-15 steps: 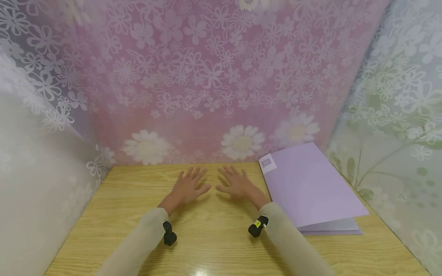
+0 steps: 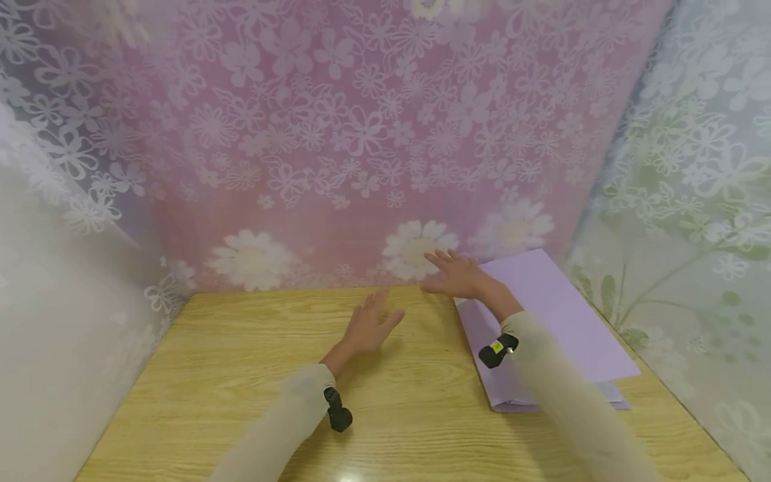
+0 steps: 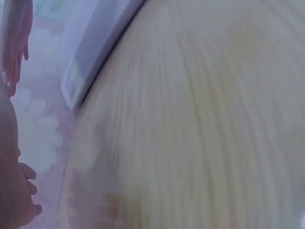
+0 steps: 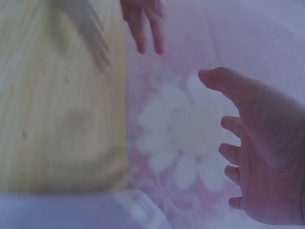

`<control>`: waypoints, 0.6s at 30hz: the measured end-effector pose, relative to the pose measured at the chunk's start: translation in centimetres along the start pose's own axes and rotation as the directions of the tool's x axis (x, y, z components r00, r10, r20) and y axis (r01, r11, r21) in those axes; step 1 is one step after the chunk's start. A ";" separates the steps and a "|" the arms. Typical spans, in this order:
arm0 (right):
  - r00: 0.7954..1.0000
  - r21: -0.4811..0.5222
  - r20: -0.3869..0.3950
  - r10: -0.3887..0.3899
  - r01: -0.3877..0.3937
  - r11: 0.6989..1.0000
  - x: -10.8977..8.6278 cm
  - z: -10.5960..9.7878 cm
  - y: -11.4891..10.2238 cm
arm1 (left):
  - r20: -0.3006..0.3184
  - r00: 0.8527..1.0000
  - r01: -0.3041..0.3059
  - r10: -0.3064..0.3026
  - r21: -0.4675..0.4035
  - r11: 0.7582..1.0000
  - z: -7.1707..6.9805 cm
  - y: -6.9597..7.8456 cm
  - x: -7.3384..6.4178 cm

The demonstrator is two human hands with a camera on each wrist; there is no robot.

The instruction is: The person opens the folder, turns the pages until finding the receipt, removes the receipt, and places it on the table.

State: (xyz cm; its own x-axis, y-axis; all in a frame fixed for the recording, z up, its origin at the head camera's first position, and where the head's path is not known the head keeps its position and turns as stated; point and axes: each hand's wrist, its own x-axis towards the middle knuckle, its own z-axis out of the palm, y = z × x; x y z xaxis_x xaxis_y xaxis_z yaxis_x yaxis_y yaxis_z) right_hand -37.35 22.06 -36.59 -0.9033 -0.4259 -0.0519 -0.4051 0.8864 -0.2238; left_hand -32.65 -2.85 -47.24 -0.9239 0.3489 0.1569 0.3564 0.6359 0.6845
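Observation:
A lilac folder (image 2: 554, 314) with papers inside lies at the right of the wooden table, its cover slightly raised at the near end. My right hand (image 2: 460, 276) is lifted near the folder's far left corner, fingers spread and holding nothing. The right forearm passes over the folder and hides part of it. To the left, my left hand (image 2: 366, 327) hovers above the wood, fingers extended with nothing in them. In the right wrist view my right palm (image 4: 271, 152) faces the curtain, and the left fingers show at the top.
The wooden table (image 2: 241, 388) ends at a pink flowered curtain (image 2: 337, 221) along the back. Pale flowered curtains hang on the left and right sides. Each sleeve carries a small black wrist camera (image 2: 498, 351).
My right hand has risen and moved right, toward the folder's far left corner. My left hand has shifted right as well. The folder stays in place.

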 end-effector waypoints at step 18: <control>0.991 0.047 0.010 0.132 -0.132 0.990 -10.5 -1.6 16.3 | -0.011 0.978 0.165 -0.207 -0.563 0.809 12.2 8.8 2.4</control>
State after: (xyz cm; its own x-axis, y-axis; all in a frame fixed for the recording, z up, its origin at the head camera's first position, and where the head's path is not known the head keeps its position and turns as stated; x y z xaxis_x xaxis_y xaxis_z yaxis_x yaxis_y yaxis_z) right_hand -34.67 41.30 -38.18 -0.9473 -0.3072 -0.0909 -0.2751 0.9253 -0.2609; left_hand -30.02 11.98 -49.58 -0.9791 0.2022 0.0193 0.0575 0.1846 0.9811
